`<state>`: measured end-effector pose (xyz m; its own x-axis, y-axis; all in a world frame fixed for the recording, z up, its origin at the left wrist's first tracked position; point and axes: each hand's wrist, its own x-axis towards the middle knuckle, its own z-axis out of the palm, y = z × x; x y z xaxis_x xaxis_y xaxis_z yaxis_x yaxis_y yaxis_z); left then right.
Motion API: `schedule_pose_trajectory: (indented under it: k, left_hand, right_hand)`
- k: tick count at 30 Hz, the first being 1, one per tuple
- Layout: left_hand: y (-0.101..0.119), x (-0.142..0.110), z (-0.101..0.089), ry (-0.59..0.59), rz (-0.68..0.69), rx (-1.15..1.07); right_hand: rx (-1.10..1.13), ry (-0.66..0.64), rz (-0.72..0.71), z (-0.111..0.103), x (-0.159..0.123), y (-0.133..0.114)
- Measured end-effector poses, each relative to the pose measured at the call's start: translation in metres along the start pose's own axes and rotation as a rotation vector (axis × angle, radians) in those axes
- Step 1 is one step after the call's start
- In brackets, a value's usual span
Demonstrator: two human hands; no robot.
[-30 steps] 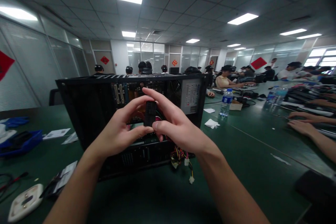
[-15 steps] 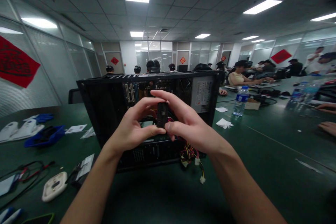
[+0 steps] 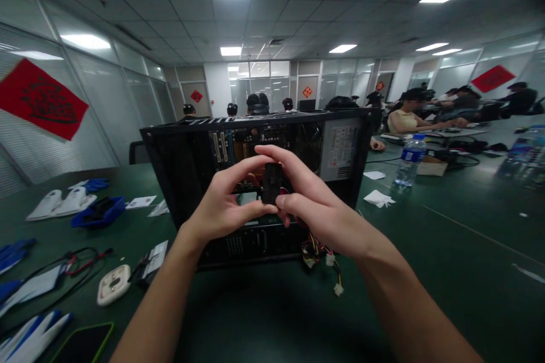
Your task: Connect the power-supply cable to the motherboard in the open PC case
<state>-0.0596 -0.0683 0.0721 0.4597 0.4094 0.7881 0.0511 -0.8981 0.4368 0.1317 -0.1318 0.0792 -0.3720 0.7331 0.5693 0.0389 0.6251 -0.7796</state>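
Both my hands pinch a small black rectangular part between thumbs and fingers, upright in front of the open computer case. Its exact kind does not show. My left hand grips its left side and my right hand its right. Behind them stands the black computer case, its inside facing me. Expansion slots, a fan and a power supply show within. A bundle of cables with white connectors spills out at the lower right. My hands hide the middle of the case.
Left on the green table are a blue tray, white-and-blue gloves, a white rounded device, a phone and cables. On the right stand a water bottle and crumpled tissue. Other people sit further back.
The view has turned slightly left, so everything sits further right in the picture. My hands keep the same hold on the black part.
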Motion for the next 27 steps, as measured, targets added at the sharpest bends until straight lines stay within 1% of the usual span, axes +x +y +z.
schedule_pose_trajectory:
  k: [4,11,17,27]
  left_hand:
    - [-0.005,-0.001,-0.006,-0.006,0.074,0.043]
    - [-0.006,0.000,-0.013,-0.020,0.158,0.096]
    - [-0.001,0.001,-0.019,-0.040,0.238,0.171]
    - [0.005,0.001,-0.025,-0.066,0.189,0.264]
  right_hand:
    - [0.005,-0.052,-0.012,0.002,0.000,0.001]
    - [-0.135,-0.103,-0.165,0.002,0.004,-0.001]
    - [-0.194,-0.107,-0.227,0.003,0.003,0.000]
    - [-0.288,-0.085,-0.282,0.006,0.006,-0.003]
